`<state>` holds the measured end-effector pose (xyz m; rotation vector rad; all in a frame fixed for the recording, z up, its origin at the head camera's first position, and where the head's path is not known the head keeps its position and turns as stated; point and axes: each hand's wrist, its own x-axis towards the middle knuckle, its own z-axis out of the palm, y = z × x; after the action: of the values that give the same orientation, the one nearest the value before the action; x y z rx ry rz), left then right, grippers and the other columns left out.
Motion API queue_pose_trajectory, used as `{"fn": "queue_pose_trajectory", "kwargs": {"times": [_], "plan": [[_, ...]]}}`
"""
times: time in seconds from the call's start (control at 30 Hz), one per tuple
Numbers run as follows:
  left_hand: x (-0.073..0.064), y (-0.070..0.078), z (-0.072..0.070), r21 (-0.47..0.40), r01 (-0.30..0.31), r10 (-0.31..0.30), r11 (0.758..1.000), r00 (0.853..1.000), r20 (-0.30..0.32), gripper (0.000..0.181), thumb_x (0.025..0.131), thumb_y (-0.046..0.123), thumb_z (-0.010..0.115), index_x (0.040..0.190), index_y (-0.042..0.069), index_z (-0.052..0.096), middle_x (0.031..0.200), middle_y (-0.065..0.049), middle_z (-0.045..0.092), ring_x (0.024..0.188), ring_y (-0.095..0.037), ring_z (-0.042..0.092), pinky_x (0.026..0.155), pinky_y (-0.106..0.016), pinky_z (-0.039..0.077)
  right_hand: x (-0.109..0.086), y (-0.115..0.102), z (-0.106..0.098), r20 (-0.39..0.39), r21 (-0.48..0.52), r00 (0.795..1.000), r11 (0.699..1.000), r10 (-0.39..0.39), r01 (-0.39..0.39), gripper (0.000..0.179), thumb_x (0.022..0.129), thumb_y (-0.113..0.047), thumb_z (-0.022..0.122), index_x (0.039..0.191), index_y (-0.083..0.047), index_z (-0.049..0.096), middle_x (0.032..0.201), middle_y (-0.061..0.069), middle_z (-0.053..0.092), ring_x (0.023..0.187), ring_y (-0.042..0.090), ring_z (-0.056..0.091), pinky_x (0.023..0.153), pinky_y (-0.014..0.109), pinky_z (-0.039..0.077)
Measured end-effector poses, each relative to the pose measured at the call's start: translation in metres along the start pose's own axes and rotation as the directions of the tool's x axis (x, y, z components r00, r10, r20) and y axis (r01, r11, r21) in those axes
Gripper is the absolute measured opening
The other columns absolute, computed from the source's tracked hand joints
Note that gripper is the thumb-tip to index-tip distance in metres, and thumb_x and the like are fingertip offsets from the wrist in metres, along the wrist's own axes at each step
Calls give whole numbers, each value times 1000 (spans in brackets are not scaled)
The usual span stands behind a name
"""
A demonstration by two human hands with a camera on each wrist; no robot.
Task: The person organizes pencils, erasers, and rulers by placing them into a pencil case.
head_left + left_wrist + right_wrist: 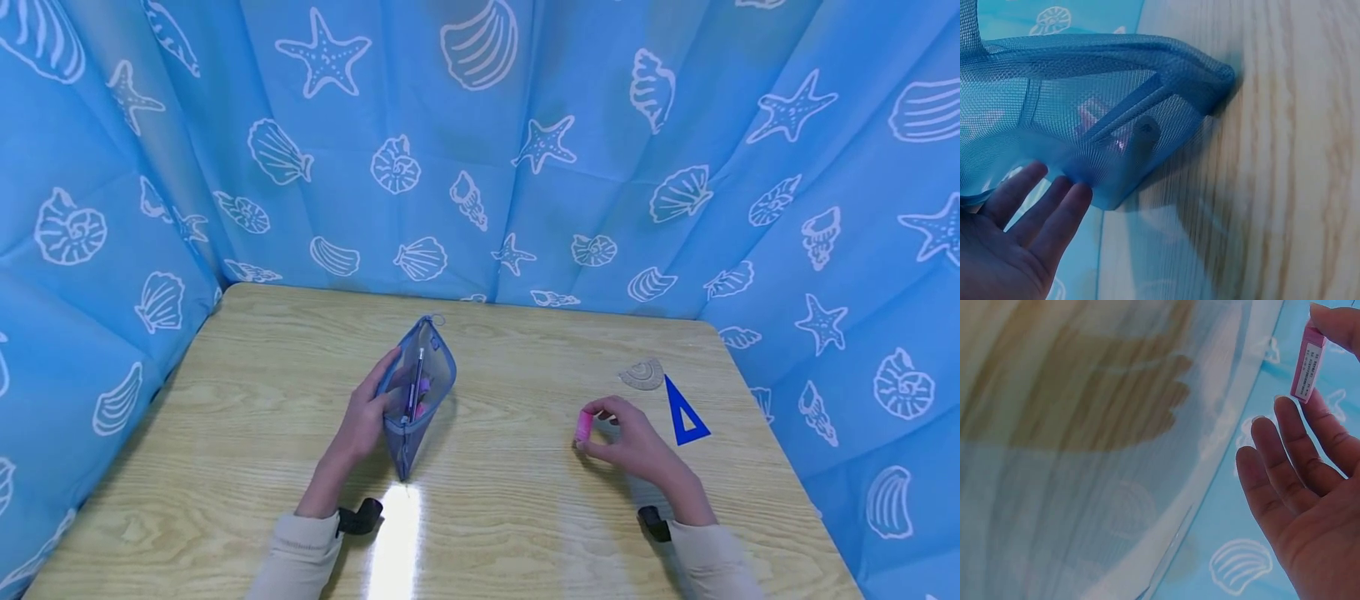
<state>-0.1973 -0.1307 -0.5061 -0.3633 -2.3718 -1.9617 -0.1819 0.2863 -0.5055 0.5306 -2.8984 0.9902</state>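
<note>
Watching remotely, I have my left hand [363,421] gripping the mesh pouch [440,373] left of frame centre, seemingly to keep its mouth spread, and my right hand [628,435] pinching the pink block [583,426], lower right of centre, by its ends, probably for steadiness.

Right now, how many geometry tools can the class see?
2: the protractor lies beyond the right hand, the set square to that hand's right. More may be hidden in the pouch.
</note>
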Motion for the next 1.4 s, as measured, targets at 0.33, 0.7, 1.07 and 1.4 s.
{"fn": "queue_pose_trajectory", "kwargs": {"times": [0.33,0.7,1.07,1.4], "plan": [[-1,5,6,119,-46,46,992,999,0,67,95,2,37,161,10,29,152,-26,47,142,-46,42,115,-64,30,14,-15,10,44,38,999,999,-15,13,45,79,-20,87,117,-11,65,112,1,65,107,27,61,96,50,51],[-1,5,10,143,-87,88,986,996,-2,65,96,3,37,160,8,30,150,-26,49,143,-45,41,116,-62,28,37,-41,13,75,77,995,995,-67,61,41,81,-19,85,116,-14,65,113,0,64,111,32,60,99,54,49],[-1,4,13,172,-86,89,981,996,-10,67,93,3,37,160,7,30,153,-26,46,145,-45,37,117,-62,27,69,-74,17,85,105,986,986,-141,132,37,83,-17,83,115,-16,66,112,-2,63,111,36,59,98,57,47],[-1,4,13,179,-83,85,980,996,-5,68,93,3,36,160,7,29,150,-24,50,145,-43,39,118,-60,27,91,-97,25,105,143,980,978,-170,154,38,82,-17,84,116,-16,66,116,-1,63,111,33,57,99,57,47]]}}
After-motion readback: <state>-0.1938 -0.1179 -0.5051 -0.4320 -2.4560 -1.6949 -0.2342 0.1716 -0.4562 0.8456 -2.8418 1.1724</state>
